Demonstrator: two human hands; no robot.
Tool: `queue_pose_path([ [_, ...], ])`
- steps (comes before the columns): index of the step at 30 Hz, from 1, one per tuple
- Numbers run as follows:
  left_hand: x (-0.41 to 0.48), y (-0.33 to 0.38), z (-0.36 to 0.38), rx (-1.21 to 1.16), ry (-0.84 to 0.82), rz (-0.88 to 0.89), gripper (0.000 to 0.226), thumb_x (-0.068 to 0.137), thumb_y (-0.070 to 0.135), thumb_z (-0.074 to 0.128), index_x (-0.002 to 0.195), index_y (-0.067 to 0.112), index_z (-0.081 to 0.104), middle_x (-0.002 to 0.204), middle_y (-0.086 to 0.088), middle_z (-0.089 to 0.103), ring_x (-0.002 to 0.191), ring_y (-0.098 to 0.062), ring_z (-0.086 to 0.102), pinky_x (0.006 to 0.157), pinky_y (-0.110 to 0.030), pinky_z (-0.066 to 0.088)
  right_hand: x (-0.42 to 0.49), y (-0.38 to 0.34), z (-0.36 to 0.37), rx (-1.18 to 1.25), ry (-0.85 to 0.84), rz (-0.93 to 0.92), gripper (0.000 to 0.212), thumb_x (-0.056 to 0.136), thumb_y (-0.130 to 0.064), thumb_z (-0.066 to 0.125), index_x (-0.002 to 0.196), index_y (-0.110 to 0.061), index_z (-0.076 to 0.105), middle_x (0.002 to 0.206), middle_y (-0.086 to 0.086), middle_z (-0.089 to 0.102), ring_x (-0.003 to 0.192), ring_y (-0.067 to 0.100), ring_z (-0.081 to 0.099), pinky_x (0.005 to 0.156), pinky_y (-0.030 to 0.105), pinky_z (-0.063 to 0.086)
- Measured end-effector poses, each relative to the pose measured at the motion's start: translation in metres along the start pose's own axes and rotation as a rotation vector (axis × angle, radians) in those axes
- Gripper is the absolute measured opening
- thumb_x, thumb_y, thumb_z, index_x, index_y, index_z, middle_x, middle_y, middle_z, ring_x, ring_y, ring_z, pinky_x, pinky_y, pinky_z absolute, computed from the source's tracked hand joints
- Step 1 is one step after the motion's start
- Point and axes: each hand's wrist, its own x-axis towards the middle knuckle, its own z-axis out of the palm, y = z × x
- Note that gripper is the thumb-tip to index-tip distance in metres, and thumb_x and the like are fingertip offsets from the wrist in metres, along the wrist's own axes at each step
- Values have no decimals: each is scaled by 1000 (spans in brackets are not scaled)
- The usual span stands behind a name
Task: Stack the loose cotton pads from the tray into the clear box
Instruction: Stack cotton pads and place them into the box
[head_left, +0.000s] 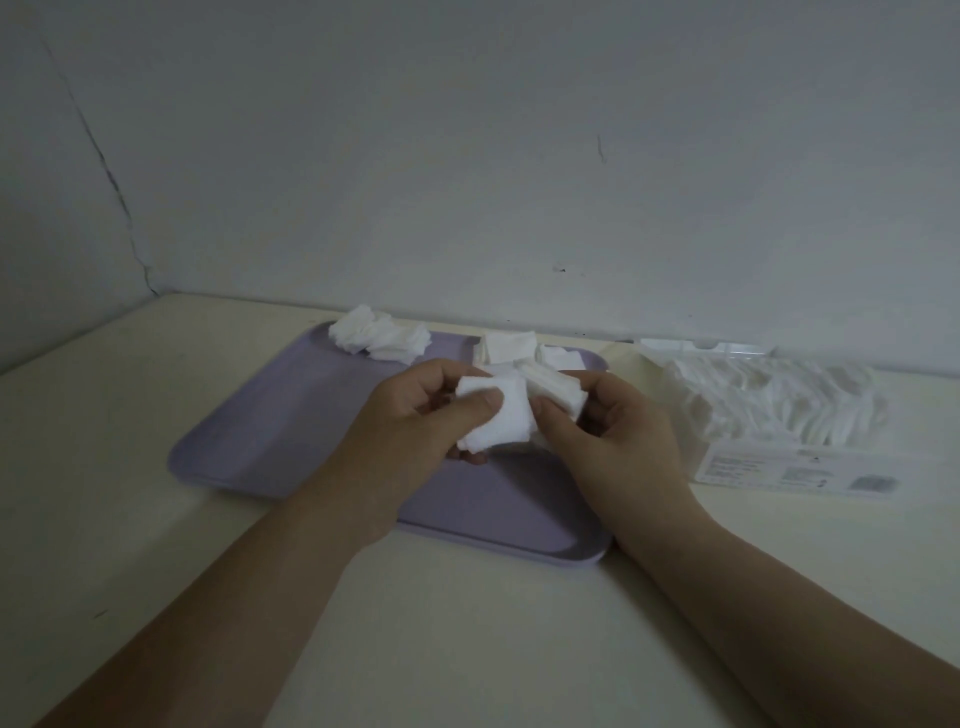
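Lilac tray (270, 431): lies on pale table (104, 441), near grey wall (467, 156).
Left hand (426, 410): above tray; thumb and curled fingers pinch small stack of cotton pads (498, 415).
Right hand (618, 431): just beside it; grips second bunch of pads (558, 387), touching the first.
Loose pile (382, 338): tray's far left corner.
Further pads (509, 347): tray's far right edge.
Clear box (779, 415): on table right of tray, holds many pads.
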Motion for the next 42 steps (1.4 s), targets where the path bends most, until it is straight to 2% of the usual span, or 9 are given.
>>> queue_pose_path([
  [9, -1, 1, -6, 41, -149, 81, 15, 90, 7, 74, 98, 20, 72, 92, -7, 77, 79, -17, 65, 61, -27, 54, 1, -1, -2, 36, -78, 5, 25, 88, -12, 77, 111, -21, 77, 94, -4, 81, 90, 17, 77, 85, 40, 63],
  [14, -2, 0, -4, 151, -79, 126, 23, 84, 10, 82, 98, 22, 69, 95, -8, 80, 92, -39, 73, 82, -50, 59, 0, -1, -1, 83, -157, -13, 21, 90, -10, 74, 110, -17, 79, 100, -2, 81, 99, 17, 77, 93, 46, 61],
  [19, -1, -2, -3, 215, 33, 206, 23, 79, 10, 88, 85, 21, 68, 83, -10, 75, 76, -22, 70, 72, -49, 59, 0, -1, -1, 130, -196, 7, 22, 95, -26, 68, 109, -13, 78, 101, 9, 80, 101, 21, 73, 96, 54, 57],
  [23, 0, -7, 2, 251, 68, 229, 25, 76, 18, 89, 89, 18, 67, 82, -11, 72, 70, -13, 62, 65, -28, 53, -4, -7, 0, 136, -250, -6, 33, 82, -42, 83, 105, -18, 78, 97, 6, 80, 95, 21, 75, 88, 41, 58],
  [28, 18, -11, -7, 356, 178, 225, 13, 90, 9, 74, 91, 21, 69, 82, 11, 71, 77, -4, 65, 75, -22, 52, -3, -2, 2, -86, -27, -59, 19, 85, -24, 82, 102, -24, 74, 88, -8, 78, 84, 4, 73, 76, 20, 57],
  [31, 27, -17, -9, 650, 140, 137, 19, 95, 30, 68, 113, 24, 69, 106, 11, 70, 101, -7, 67, 91, -26, 50, -3, -5, 1, -116, 72, -96, 12, 90, -21, 75, 98, -28, 70, 86, -15, 74, 83, -6, 68, 70, 6, 47],
  [36, 25, -12, 8, 1032, -39, 17, 56, 67, 76, 50, 95, 29, 61, 112, 3, 64, 111, -27, 56, 94, -44, 49, 2, 2, -2, -149, 130, -25, 11, 93, -29, 71, 101, -22, 70, 84, -12, 72, 79, -7, 65, 63, 5, 44],
  [39, 27, -13, 4, 922, -28, -10, 77, 59, 74, 56, 124, 32, 61, 127, 6, 63, 120, -21, 55, 102, -43, 49, 4, 4, -2, -137, 145, 9, 11, 95, -28, 66, 106, -25, 67, 86, -10, 72, 80, -3, 66, 63, 6, 45],
  [42, 25, -8, -5, 814, -32, -73, 71, 71, 52, 80, 136, 33, 56, 129, 11, 62, 116, -12, 60, 95, -28, 49, 4, 2, -1, -146, 147, 4, 7, 97, -23, 61, 101, -28, 63, 84, -5, 71, 78, 4, 64, 62, 8, 45],
])
